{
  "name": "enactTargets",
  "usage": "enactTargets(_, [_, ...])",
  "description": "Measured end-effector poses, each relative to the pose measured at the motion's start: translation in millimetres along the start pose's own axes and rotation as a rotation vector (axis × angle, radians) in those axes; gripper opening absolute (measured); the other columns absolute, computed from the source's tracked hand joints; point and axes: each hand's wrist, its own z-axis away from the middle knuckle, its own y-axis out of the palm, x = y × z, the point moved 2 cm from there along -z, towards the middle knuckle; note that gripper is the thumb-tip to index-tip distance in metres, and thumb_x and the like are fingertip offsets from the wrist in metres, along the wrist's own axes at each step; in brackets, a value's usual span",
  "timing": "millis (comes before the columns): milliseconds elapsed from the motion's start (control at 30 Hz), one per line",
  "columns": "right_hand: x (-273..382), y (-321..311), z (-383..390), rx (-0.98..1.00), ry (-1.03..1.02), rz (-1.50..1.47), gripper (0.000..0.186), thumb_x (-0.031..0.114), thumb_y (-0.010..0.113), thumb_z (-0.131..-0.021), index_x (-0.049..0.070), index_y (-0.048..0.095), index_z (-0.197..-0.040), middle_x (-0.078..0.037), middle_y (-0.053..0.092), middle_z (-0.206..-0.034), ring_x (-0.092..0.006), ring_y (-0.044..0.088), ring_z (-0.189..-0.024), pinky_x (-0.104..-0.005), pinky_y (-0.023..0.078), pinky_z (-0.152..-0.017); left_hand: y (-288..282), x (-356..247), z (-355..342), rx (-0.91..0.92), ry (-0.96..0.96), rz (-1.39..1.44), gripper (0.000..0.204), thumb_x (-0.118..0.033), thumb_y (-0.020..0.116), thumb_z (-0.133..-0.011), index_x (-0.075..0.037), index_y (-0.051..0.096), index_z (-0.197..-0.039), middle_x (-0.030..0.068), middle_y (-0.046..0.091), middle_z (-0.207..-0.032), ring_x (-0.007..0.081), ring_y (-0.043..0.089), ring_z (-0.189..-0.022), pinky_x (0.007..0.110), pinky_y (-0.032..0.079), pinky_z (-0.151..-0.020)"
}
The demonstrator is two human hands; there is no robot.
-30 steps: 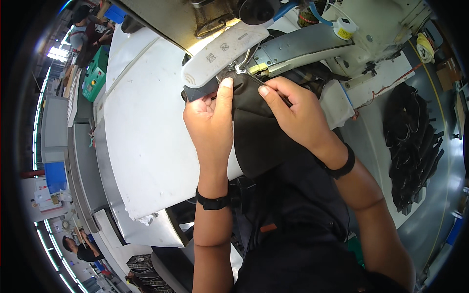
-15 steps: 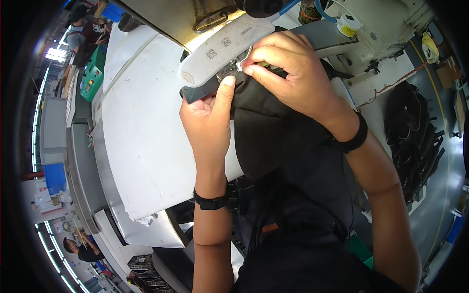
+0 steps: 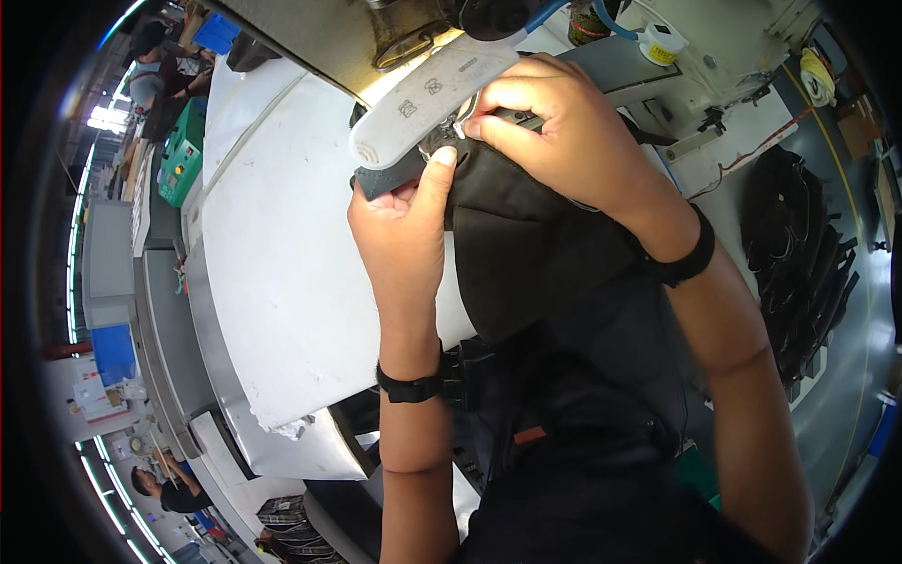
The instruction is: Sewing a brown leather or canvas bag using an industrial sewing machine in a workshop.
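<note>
Dark cloth (image 3: 526,244) lies bunched at the front of a sewing machine (image 3: 319,38) and hangs down toward my lap. A long white rounded cover (image 3: 427,99) juts out over the stitching spot, lit from behind. My left hand (image 3: 404,221) pinches the cloth's edge, thumb on top and fingers underneath, beside a dark grey piece below the cover. My right hand (image 3: 573,132) is closed at the metal parts near the needle area, thumb and forefinger pressed together. What lies between those fingertips is too small to make out.
A white worktop (image 3: 282,263) extends to the left. A small white bottle (image 3: 662,42) with blue tubing stands at the upper right. Dark cloth pieces (image 3: 789,244) are heaped at the right. A green box (image 3: 183,150) stands far left; two people work beyond.
The view has shifted slightly. My right fingers have moved a little at the needle area and remain pinched. My left hand keeps its hold on the cloth.
</note>
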Motion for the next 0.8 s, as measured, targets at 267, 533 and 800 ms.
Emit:
enactTargets(267, [6,-6,-7,0.056,0.004,-0.010,0.010,0.013,0.071,-0.085,0.003,0.074,-0.085,-0.010,0.072,-0.086,-0.0308,0.069,-0.085,-0.0417,0.054,-0.080,0,-8,-2,0.032,-0.059,0.014,0.043,-0.008,0.081,-0.091,0.005,0.062,-0.128,0.0081,0.069,-0.109,0.0122,0.064,-0.099,0.025,0.049,-0.091])
enactTargets(533, [2,-8,-7,0.103,0.047,-0.087,0.009,0.010,0.071,-0.086,0.001,0.073,-0.088,-0.011,0.073,-0.088,-0.0299,0.070,-0.083,-0.0381,0.056,-0.077,7,-2,3,-0.044,-0.050,-0.004,0.037,-0.005,0.078,-0.092,0.008,0.063,-0.124,0.0106,0.070,-0.110,0.0132,0.066,-0.099,0.026,0.052,-0.091])
enactTargets(800, [1,-6,-9,0.099,0.060,-0.065,0.009,0.010,0.069,-0.086,0.002,0.073,-0.086,-0.010,0.072,-0.088,-0.0298,0.070,-0.085,-0.0400,0.055,-0.079,10,-6,-1,0.002,-0.029,-0.038,0.036,-0.003,0.074,-0.095,0.010,0.060,-0.125,0.0169,0.069,-0.116,0.0163,0.067,-0.106,0.028,0.053,-0.097])
